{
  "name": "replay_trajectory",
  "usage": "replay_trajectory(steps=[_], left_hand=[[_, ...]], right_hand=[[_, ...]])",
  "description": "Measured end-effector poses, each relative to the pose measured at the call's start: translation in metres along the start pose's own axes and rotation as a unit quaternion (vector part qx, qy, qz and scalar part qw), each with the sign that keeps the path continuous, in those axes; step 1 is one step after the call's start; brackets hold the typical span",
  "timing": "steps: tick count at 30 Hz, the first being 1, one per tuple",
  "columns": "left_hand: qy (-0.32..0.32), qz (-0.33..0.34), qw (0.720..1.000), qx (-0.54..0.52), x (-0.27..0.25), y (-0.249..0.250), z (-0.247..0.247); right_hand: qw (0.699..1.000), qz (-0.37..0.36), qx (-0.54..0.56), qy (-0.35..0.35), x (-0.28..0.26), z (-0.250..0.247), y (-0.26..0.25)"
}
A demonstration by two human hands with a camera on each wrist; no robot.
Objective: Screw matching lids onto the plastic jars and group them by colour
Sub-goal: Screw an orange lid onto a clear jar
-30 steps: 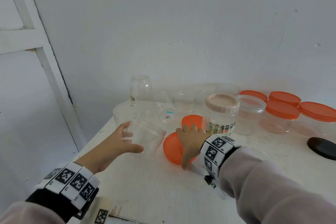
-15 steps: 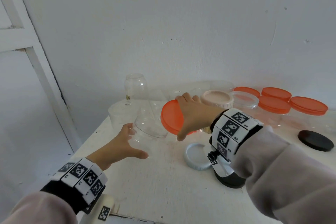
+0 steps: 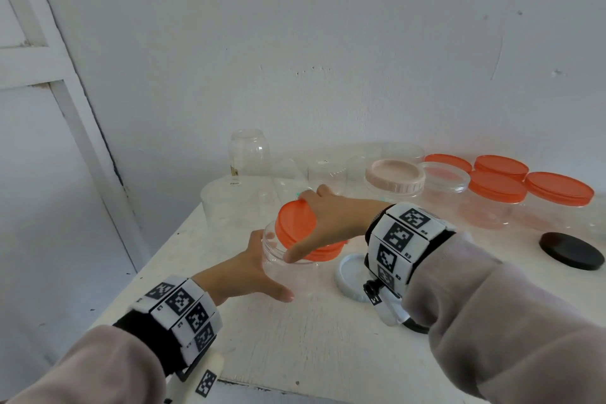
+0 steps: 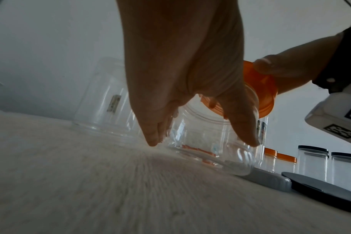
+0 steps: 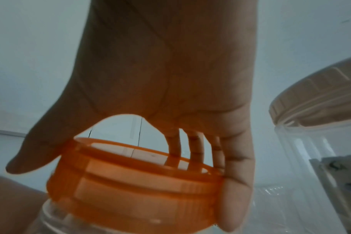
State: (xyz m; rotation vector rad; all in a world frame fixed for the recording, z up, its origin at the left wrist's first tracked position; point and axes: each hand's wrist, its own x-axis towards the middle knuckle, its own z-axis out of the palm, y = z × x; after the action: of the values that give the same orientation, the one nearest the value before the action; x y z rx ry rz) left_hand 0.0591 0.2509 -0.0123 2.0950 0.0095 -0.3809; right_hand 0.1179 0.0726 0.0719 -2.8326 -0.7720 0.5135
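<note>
While the left hand (image 3: 244,272) braces a clear jar (image 3: 295,269) that stands upright on the white worktop (image 3: 295,344), with its thumb on the near side and its fingers (image 4: 153,134) wrapped round the far wall, the right hand (image 3: 331,220) holds an orange lid (image 3: 296,223) tilted over the jar's open mouth. The thumb of that hand presses the lid's near edge and the fingers (image 5: 233,197) curl over its far rim, so the lid sits partly over the opening, its left side raised; whether its thread has caught the jar's neck cannot be told. Just to the right of the jar a white lid (image 3: 349,275) lies flat on the worktop, partly under the right wrist. Behind stand several empty clear jars (image 3: 249,154), some upside down, and one jar wearing a pale pink lid (image 3: 395,177). Further right, against the wall, a cluster of jars with orange lids (image 3: 496,190) stands close together, and a black lid (image 3: 572,251) lies alone near the right edge.
</note>
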Motion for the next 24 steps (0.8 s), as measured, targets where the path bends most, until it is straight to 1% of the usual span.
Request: replay_trajectory(steps=[5, 7, 12, 17, 24], left_hand=[[-0.028, 0.022, 0.999, 0.004, -0.003, 0.007, 0.003], [-0.035, 0.032, 0.999, -0.011, -0.002, 0.007, 0.002], [-0.024, 0.028, 0.999, -0.035, 0.0, 0.005, 0.0], [-0.027, 0.028, 0.999, -0.031, 0.003, 0.002, -0.001], [-0.021, 0.035, 0.999, -0.027, 0.006, -0.002, 0.0]], right_hand=[[0.999, -0.018, -0.013, -0.032, 0.002, 0.004, -0.008], [0.998, -0.024, -0.019, -0.047, 0.004, 0.004, -0.01], [0.996, -0.019, -0.061, -0.061, 0.009, 0.003, -0.015], [0.992, -0.006, -0.099, -0.079, 0.014, 0.002, -0.018], [0.987, -0.022, -0.116, -0.107, 0.014, -0.003, -0.019]])
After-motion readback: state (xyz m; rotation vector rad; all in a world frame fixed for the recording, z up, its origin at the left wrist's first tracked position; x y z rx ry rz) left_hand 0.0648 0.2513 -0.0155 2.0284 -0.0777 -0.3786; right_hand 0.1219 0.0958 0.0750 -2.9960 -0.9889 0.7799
